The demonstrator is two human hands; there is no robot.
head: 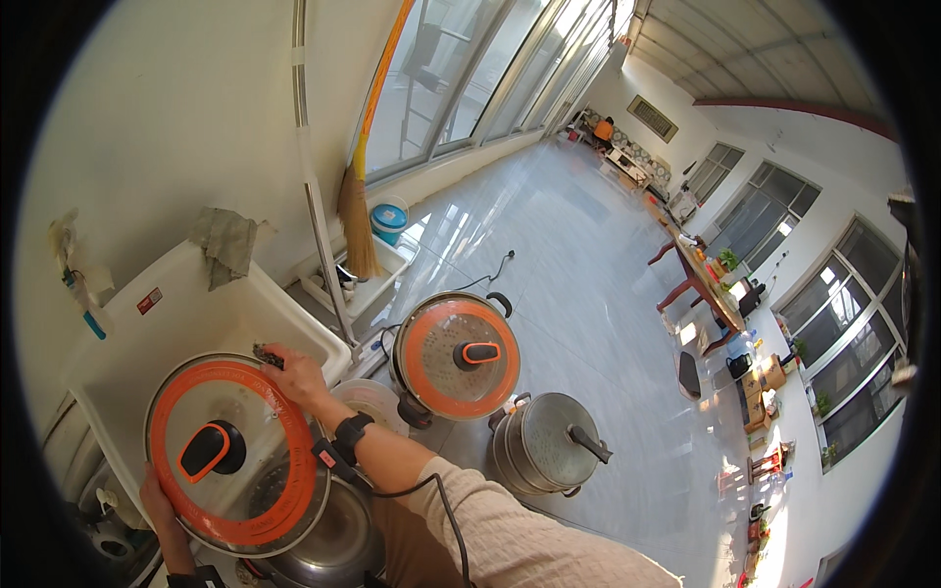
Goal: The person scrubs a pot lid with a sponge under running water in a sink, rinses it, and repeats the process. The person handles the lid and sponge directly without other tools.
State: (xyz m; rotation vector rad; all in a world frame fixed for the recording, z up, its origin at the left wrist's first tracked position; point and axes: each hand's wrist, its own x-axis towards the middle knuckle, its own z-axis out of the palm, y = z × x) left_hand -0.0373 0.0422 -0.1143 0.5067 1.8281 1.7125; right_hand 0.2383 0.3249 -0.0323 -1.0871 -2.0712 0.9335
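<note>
A large glass pot lid (242,389) with an orange ring and a black-and-orange knob is tilted over the white sink (176,309). My left hand (159,507) grips the lid's rim at its lower left; the fingers behind the rim are hidden. At the lid's upper right edge is my right hand (294,375), pinching a dark metal scourer (268,356) in its fingers. Below the lid, partly covered by it, stands a steel pot (331,540).
An electric pot (456,309) with a similar lid stands right of the sink, beside a stacked steamer (551,441) and a pale plastic basin (371,400). A metal pipe (320,235), a straw broom (358,220) and a blue-lidded bucket (390,218) are behind. A person (603,131) sits far off.
</note>
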